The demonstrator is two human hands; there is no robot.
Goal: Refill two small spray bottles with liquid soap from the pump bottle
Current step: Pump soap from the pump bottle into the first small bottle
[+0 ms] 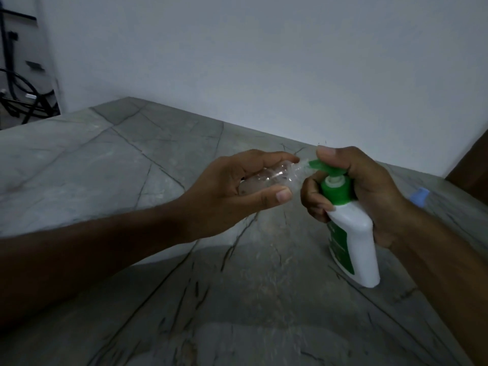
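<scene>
My left hand (232, 191) holds a small clear spray bottle (97, 178) on its side, its open neck pointing right at the green pump nozzle. My right hand (369, 191) grips the neck of the white pump bottle (356, 249) with a green collar and label; the bottle leans on the grey stone counter (132, 159). A finger of my right hand lies over the green pump head (327, 169). The nozzle tip meets the small bottle's mouth.
A small blue object (420, 196), partly hidden behind my right wrist, lies on the counter at the right. A white wall runs along the counter's far edge. Dark cables and a stand show at the far left.
</scene>
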